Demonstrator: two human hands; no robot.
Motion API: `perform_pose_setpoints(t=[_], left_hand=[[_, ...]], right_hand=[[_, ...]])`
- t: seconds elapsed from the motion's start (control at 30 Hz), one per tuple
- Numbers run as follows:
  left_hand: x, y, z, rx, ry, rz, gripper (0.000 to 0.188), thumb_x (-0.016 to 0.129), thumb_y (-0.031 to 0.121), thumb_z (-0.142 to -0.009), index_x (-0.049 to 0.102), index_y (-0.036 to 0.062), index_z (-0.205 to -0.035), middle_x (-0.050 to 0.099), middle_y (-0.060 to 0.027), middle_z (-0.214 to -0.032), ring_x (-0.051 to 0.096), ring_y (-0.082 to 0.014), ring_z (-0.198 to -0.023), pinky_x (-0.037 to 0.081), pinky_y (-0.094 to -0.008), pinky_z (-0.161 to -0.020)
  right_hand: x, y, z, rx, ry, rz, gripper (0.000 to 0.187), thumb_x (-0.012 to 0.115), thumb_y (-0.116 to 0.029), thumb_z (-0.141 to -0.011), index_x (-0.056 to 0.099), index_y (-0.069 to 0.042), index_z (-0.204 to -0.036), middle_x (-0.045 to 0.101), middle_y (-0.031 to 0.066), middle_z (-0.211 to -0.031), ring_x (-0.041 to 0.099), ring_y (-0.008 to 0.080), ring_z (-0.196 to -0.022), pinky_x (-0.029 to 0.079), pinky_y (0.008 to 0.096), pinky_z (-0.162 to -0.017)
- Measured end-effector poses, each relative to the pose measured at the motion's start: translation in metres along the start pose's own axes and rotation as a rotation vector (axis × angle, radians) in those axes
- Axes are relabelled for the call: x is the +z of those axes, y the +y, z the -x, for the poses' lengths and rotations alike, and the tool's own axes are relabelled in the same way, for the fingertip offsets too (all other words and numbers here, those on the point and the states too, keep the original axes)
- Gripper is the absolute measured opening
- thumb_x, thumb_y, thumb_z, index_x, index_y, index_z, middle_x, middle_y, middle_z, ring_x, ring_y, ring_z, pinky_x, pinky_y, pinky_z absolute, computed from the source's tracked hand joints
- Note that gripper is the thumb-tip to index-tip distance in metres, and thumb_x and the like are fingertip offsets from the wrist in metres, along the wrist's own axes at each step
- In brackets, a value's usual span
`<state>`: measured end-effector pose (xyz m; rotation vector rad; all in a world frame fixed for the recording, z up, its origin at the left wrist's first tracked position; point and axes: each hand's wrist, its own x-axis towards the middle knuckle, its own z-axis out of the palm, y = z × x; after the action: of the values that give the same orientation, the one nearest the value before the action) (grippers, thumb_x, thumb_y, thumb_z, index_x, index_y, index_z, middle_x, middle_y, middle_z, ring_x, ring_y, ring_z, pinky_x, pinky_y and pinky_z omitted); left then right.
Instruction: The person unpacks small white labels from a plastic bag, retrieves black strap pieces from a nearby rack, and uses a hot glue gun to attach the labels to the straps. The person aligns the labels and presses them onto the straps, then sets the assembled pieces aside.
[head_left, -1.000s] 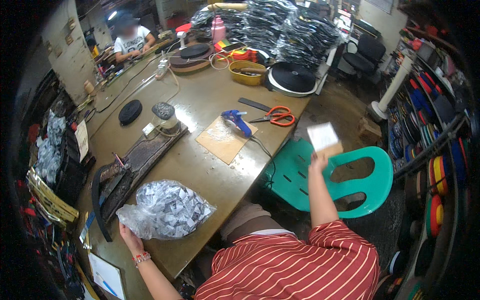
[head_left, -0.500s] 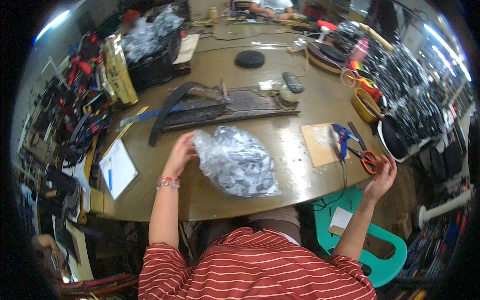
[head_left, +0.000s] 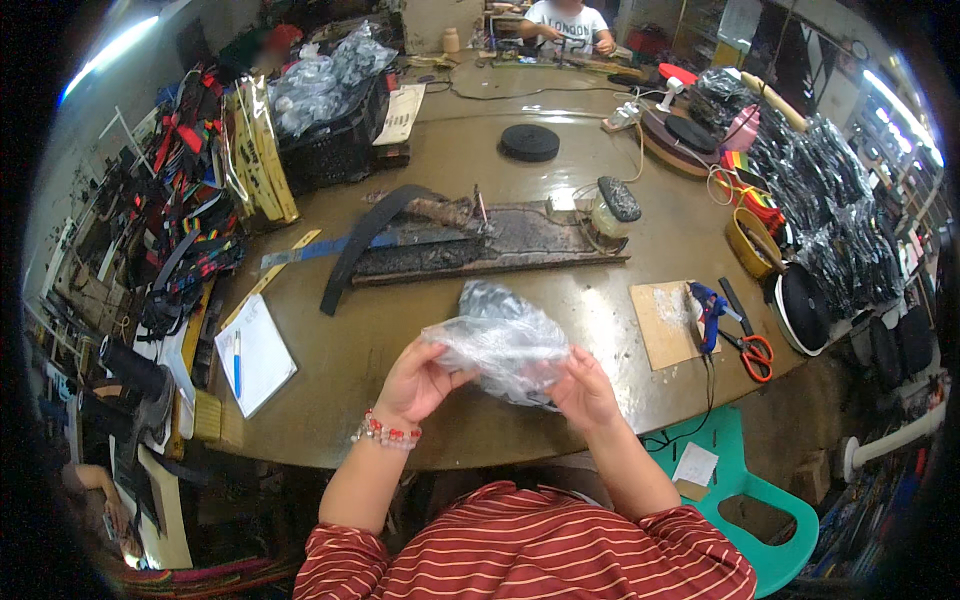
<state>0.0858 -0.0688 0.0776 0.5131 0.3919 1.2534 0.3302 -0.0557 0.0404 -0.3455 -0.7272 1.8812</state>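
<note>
A clear plastic bag [head_left: 510,345] filled with small grey-and-white pieces lies near the table's front edge. Its loose upper plastic is stretched between my two hands. My left hand [head_left: 418,380], with a beaded bracelet at the wrist, pinches the plastic on the left side. On the right side, my right hand [head_left: 588,388] grips the plastic between thumb and fingers. The crumpled plastic covers most of the contents, so what the pieces are is hard to make out.
Right of the bag are a brown board [head_left: 662,322], a blue glue gun [head_left: 712,312] and orange-handled scissors [head_left: 755,355]. A notepad [head_left: 262,350] with a pen lies left. Behind stand a dark metal bar [head_left: 500,262] and a black strap roll [head_left: 530,142]. A person [head_left: 566,30] sits opposite.
My right hand has come in from the right edge and taken hold of the bag. My left hand has shifted along its plastic. The bag's upper plastic is now pulled out between both hands.
</note>
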Motion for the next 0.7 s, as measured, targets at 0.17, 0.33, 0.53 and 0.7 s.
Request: perform_pose_setpoints(t=[0.17, 0.33, 0.53, 0.7], left_hand=[[-0.009, -0.025, -0.013, -0.16, 0.056, 0.201, 0.036, 0.054, 0.023, -0.092, 0.052, 0.002, -0.121, 0.061, -0.0134, -0.115, 0.061, -0.0235, -0.104, 0.055, -0.038, -0.084], [-0.009, -0.054, -0.007, -0.006, -0.016, -0.949, 0.03, 0.066, 0.017, -0.086, 0.058, 0.0066, -0.113, 0.063, -0.0093, -0.104, 0.062, -0.021, -0.094, 0.05, -0.0358, -0.083], [0.008, 0.005, 0.017, 0.455, 0.129, -1.618, 0.03, 0.067, 0.012, -0.082, 0.058, 0.0034, -0.11, 0.058, -0.0124, -0.116, 0.056, -0.0211, -0.107, 0.045, -0.0341, -0.09], [0.04, -0.029, 0.007, -0.033, -0.12, -0.431, 0.049, 0.065, 0.007, -0.084, 0.046, 0.0082, -0.13, 0.053, -0.0079, -0.125, 0.053, -0.0211, -0.114, 0.044, -0.0347, -0.095]], right_hand=[[-0.012, -0.006, -0.003, 0.057, -0.093, -0.423, 0.056, 0.042, -0.047, -0.093, 0.049, 0.0, -0.124, 0.06, 0.0174, -0.112, 0.061, 0.0277, -0.095, 0.052, 0.0429, -0.082], [-0.014, -0.033, -0.026, 0.044, 0.197, 0.438, 0.048, 0.057, -0.045, -0.088, 0.056, -0.005, -0.115, 0.062, 0.0113, -0.1, 0.061, 0.025, -0.082, 0.051, 0.0386, -0.068], [0.01, -0.072, 0.017, -0.161, 0.298, 1.606, 0.057, 0.069, -0.046, -0.08, 0.055, -0.004, -0.117, 0.06, 0.0179, -0.092, 0.062, 0.0299, -0.089, 0.049, 0.0374, -0.079], [0.02, -0.028, 0.013, -0.012, 0.151, 1.124, 0.063, 0.07, -0.036, -0.082, 0.047, -0.002, -0.13, 0.057, 0.0193, -0.12, 0.059, 0.0303, -0.105, 0.046, 0.0379, -0.091]])
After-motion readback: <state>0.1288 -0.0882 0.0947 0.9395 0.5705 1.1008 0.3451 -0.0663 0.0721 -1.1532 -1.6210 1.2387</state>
